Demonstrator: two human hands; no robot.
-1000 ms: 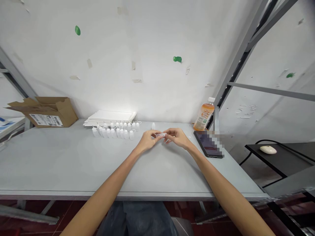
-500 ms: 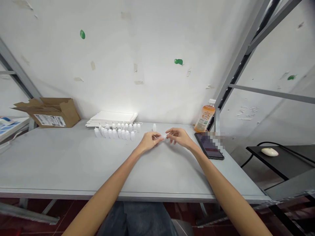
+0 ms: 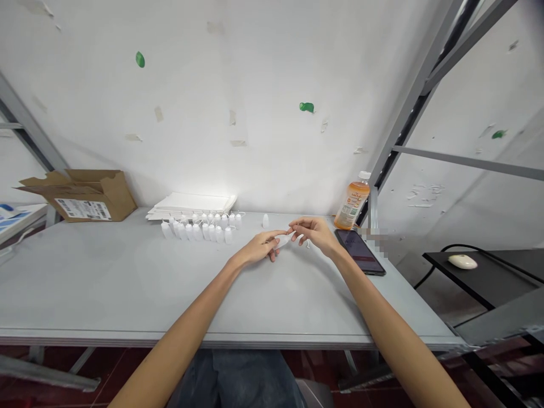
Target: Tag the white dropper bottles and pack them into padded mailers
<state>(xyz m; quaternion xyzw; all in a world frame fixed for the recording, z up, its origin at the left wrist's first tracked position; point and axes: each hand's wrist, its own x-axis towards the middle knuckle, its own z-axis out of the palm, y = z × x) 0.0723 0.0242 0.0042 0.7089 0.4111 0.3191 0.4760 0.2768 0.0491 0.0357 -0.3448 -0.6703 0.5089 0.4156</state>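
My left hand [image 3: 260, 247] is closed around a small white plastic bottle [image 3: 282, 242], which lies tilted with its narrow end toward the right. At that end my right hand [image 3: 313, 233] pinches with thumb and forefinger; what sits between those fingertips is mostly hidden. A thin white string-like piece [image 3: 308, 245] hangs below the right fingers. Just behind the hands, a single small white bottle [image 3: 266, 221] stands upright. To the left, several similar bottles [image 3: 196, 232] stand in rows, some with thin white loops at their tops.
Behind the rows lies a stack of white sheets [image 3: 191, 202]. An open cardboard box [image 3: 91, 195] sits at the back left. On the right are an orange drink bottle [image 3: 353, 201] and a phone [image 3: 360, 252]. The grey table [image 3: 127, 283] ends at a metal-framed front edge.
The bottle between my hands has become more visible and is tilted toward the right. My right fingers have lifted slightly, and the string-like piece now shows below them. The standing bottles have stayed put.
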